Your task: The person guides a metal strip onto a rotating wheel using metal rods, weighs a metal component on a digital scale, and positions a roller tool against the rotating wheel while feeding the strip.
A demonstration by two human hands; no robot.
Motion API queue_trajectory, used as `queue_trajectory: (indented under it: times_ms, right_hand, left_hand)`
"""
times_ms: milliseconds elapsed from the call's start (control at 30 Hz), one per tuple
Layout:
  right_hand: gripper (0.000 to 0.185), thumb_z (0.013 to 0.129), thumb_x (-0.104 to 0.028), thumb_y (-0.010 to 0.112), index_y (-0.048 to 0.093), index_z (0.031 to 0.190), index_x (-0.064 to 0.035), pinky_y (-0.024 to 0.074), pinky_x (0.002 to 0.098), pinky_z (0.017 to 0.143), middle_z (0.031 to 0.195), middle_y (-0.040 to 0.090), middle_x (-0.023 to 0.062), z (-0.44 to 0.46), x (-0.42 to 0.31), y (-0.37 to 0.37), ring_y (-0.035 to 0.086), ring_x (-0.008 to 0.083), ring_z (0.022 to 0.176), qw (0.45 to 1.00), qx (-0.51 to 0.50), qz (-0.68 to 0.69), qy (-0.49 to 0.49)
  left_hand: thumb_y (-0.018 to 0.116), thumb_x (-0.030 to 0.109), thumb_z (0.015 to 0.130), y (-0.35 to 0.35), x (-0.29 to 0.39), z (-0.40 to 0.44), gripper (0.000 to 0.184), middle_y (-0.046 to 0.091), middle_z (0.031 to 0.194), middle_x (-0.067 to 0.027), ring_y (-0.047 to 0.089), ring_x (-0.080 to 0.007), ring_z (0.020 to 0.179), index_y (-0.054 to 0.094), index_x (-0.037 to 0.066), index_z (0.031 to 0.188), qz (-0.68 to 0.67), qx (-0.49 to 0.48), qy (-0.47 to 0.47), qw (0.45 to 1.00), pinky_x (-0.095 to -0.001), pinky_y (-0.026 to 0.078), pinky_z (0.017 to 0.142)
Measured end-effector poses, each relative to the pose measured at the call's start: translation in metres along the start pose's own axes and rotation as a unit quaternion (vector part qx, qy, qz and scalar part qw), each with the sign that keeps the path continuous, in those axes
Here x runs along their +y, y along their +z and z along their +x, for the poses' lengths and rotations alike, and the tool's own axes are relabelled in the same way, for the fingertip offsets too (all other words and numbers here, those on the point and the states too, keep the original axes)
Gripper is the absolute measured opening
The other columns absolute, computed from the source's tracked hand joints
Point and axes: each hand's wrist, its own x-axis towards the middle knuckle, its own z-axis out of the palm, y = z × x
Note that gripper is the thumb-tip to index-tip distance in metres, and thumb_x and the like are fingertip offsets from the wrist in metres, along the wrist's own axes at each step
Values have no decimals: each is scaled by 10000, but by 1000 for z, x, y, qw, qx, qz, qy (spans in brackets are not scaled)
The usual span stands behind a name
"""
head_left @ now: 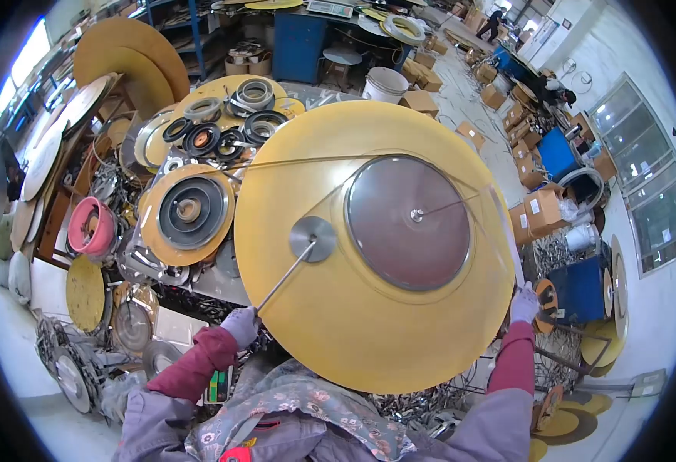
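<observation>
My left hand (241, 327), in a pale glove, is closed around a thin metal rod (285, 278) at the edge of a large yellow disc (384, 339). The rod reaches up to a small grey round plate (316, 250) lying over the yellow disc. At the disc's right rim my gloved right hand (524, 302) is closed on the lower end of a pale translucent strip (505, 223). On the yellow disc sits a brown round plate (407, 246) with a shiny rim and a central knob (416, 216). A thin dark band (307, 161) crosses the disc's upper part.
Left of the disc are a grey stepped reel (170, 212), several black and metal rings (201, 139) and a pink bucket (91, 225). Metal scrap lies below. A white bucket (386, 83) stands behind; cardboard boxes (542, 210) line the right. Other people are far back.
</observation>
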Motion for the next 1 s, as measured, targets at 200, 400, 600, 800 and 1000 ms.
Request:
queue_trajectory:
  times_ms: [200,400,600,800,1000]
  right_hand:
    - [228,863,-237,514,497,928,-20,467,435,688,788,622,198,-32,-4,-21,610,352,765,999,-19,43,-22]
    - [257,838,-235,556,523,958,-11,457,441,724,819,621,218,-34,-45,-18,605,366,807,992,-36,121,-3]
    - [283,819,-246,583,556,960,-2,458,433,769,895,630,208,-33,-46,-3,603,362,855,992,18,127,15]
    - [384,814,-268,587,543,1060,23,419,413,862,1012,601,216,-42,-35,-13,560,347,977,985,-82,126,85]
    - [368,824,-256,560,538,1062,25,421,407,866,1013,600,218,-57,-9,-17,562,343,978,988,-82,74,108]
  left_hand:
    - [505,116,818,-4,2,3,203,622,835,-242,602,-386,838,586,-34,927,10,6,10,1000,-424,473,723]
    - [522,146,830,-7,2,2,209,618,854,-246,594,-400,840,584,-19,941,35,-4,25,999,-442,473,732]
    - [531,152,828,-8,0,0,220,619,860,-251,595,-400,843,594,-22,947,53,11,30,998,-443,474,744]
    - [527,155,822,-11,-12,16,232,616,844,-264,602,-397,840,593,-38,934,63,20,26,998,-447,477,749]
    - [517,161,817,-29,-2,22,235,620,864,-256,599,-395,855,587,-32,932,84,41,-1,996,-451,469,761]
